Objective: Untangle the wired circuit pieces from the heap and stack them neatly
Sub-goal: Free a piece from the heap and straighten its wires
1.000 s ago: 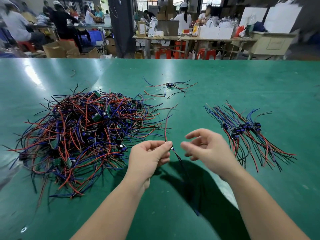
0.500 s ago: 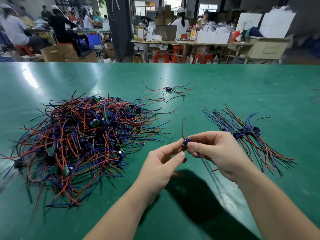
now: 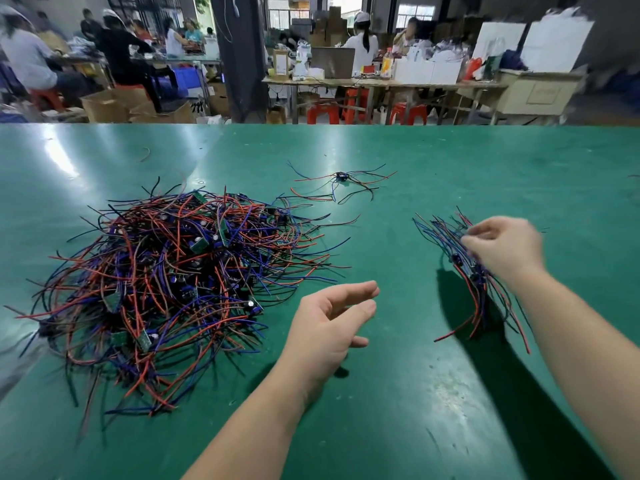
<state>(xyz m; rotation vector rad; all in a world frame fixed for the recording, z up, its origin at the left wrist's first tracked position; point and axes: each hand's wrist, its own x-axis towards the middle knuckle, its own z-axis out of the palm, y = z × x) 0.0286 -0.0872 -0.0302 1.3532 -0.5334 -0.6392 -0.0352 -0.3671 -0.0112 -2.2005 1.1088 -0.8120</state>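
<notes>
The right hand (image 3: 505,247), fingers curled together on the stack of wired circuit pieces (image 3: 476,292) well right of the heap (image 3: 166,278), blur hiding whether they pinch one, should lay wires parallel with boards aligned, while the left hand (image 3: 329,320) hovers empty, fingers spread.

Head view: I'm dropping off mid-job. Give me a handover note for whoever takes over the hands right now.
Hands: the left hand is open and empty, hovering above the green table between the heap and the stack. The right hand pinches a wired circuit piece over the stack, not yet released.
Things: the tangled heap is on the left, the stack on the right. One loose piece lies apart, far middle.
Done: a small stack.
Left: set this piece down, then untangle the heap, most of which remains.
</notes>
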